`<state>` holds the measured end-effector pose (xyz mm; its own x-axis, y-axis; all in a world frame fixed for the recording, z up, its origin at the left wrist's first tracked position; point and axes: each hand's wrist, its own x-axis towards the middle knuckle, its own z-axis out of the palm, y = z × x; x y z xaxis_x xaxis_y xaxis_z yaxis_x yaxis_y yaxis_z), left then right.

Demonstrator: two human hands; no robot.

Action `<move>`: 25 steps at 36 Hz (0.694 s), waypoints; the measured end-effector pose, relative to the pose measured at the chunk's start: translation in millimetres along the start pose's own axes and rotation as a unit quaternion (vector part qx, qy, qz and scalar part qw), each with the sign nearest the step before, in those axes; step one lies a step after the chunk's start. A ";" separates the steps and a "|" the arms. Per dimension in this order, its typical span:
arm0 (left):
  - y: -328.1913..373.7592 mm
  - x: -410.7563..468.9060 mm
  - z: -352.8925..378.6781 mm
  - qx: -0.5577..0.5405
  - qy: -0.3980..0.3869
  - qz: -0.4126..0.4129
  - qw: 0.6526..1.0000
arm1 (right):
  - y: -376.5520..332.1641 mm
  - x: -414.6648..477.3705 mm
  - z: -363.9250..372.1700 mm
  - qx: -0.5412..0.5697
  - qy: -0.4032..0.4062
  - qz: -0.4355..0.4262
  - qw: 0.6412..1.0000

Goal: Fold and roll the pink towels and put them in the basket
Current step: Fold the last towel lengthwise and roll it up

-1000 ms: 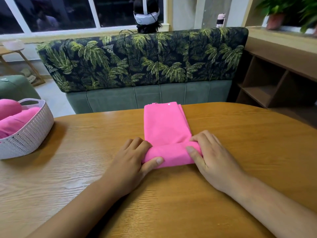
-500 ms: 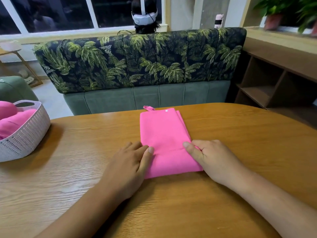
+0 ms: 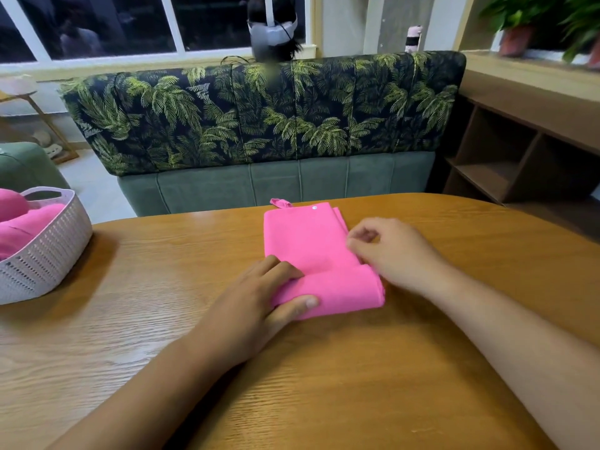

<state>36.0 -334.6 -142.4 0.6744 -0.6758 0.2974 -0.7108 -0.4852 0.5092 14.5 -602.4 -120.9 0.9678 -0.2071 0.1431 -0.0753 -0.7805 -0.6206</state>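
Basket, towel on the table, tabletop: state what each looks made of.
Basket: likely moulded plastic, matte pale lilac-white; regular rows of small holes mimic weave.
Towel: soft fabric, possibly microfibre, matte bright pink; it bends into a rounded roll without creasing.
Table: wood or wood-look veneer, semi-gloss; grain lines and pale reflections show.

Wooden table (image 3: 324, 401); palm-print sofa (image 3: 259, 115) behind; open shelf (image 3: 506, 157) right; potted plant (image 3: 516, 30) above.
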 end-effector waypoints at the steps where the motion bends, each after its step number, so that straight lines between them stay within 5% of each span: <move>1: -0.8 0.2 0.3 -0.007 0.002 -0.005 1.000 | 1.3 13.4 0.5 -0.004 -0.015 0.027 1.000; 5: -1.6 0.0 1.2 -0.014 0.005 -0.012 1.000 | 6.3 54.4 17.6 -0.051 -0.057 0.091 0.993; 20: -2.4 2.9 1.6 -0.021 0.010 -0.023 0.999 | 16.6 67.1 41.9 -0.149 0.075 0.094 0.981; 25: -2.0 1.3 -1.1 -0.009 0.002 -0.017 1.000 | 22.3 62.6 30.3 -0.026 0.051 0.045 0.997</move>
<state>38.5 -333.9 -142.1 0.6989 -0.6566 0.2835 -0.6838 -0.4972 0.5341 80.7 -614.9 -149.1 0.9274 -0.3342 0.1681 -0.1752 -0.7851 -0.5940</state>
